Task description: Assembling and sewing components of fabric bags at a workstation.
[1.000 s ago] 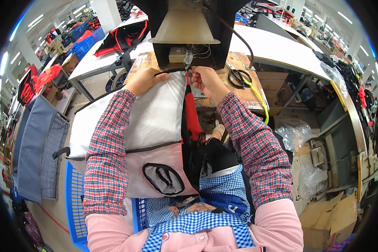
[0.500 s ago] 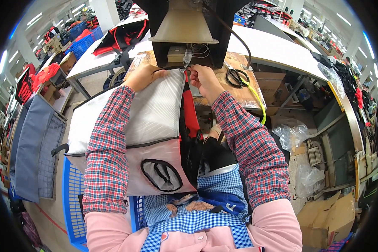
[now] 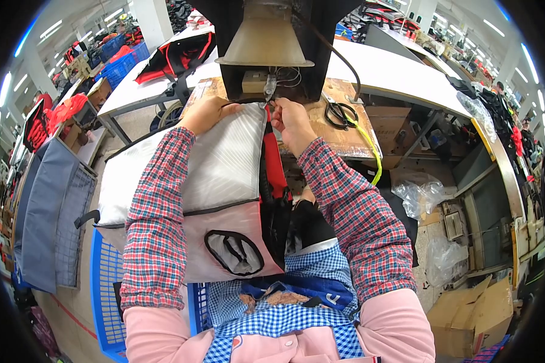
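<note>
**Guiding a white fabric bag at the sewing machine**

Head view: the bag fills the middle and left of the frame, its upper corner at the machine's needle area in the upper centre. The left hand lays its thumb over the bag's upper edge, fingers hidden, so it seems to grip there. The right hand has thumb and fingertips drawn together at the same corner, apparently pinching the bag's rim; the exact bit held is too small to make out.

Judging by what shows, the bag is well along: black trim follows the seam across it, and the oval cutout in the lower panel is edged all round. What seems left is the stretch at the corner between the hands; whether stitches are in there cannot be seen, nor how fully the red side strip is joined. Black-handled scissors lie on the wooden desk, right of upper centre.
</note>
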`<state>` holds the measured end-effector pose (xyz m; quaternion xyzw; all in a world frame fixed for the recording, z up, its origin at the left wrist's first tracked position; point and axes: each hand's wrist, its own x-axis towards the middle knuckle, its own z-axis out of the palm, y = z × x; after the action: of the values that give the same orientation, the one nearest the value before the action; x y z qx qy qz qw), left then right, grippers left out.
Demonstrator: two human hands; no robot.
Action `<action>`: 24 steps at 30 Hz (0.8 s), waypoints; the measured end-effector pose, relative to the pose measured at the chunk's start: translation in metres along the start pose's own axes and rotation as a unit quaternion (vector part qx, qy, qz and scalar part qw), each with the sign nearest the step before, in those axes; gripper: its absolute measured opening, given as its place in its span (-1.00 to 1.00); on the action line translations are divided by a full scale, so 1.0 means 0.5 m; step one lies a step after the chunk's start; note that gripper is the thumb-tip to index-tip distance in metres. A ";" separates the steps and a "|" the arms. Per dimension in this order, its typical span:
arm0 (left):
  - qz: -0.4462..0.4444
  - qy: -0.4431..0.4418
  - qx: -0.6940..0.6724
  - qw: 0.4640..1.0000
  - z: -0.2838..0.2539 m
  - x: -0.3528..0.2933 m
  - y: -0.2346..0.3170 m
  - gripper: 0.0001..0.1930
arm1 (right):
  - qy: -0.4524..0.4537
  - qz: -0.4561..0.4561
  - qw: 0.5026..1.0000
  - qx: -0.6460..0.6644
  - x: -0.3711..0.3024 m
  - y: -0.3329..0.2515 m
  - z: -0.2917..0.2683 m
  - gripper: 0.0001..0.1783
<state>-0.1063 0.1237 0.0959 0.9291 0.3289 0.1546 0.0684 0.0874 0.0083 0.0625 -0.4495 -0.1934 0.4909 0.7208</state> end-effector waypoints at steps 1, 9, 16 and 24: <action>0.002 0.002 0.000 1.000 0.002 0.001 0.000 -0.41 | 0.000 -0.003 1.000 0.000 -0.001 0.001 -0.001 -0.87; -0.004 0.018 -0.009 1.000 -0.003 -0.003 -0.008 -0.37 | -0.032 -0.058 0.996 0.066 -0.018 -0.049 -0.015 -0.88; 0.014 0.024 -0.008 1.000 0.005 -0.006 -0.015 -0.39 | -0.042 -0.050 0.998 -0.005 -0.089 -0.090 -0.165 -0.85; 0.028 0.079 -0.067 0.994 -0.077 -0.135 0.019 -0.53 | -0.265 0.022 0.804 -0.531 -0.227 0.131 -0.404 -0.39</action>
<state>-0.1632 0.0744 0.1179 0.9162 0.2957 0.2512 0.0999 0.1476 -0.1768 -0.0791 -0.6188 -0.5972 0.4274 0.2788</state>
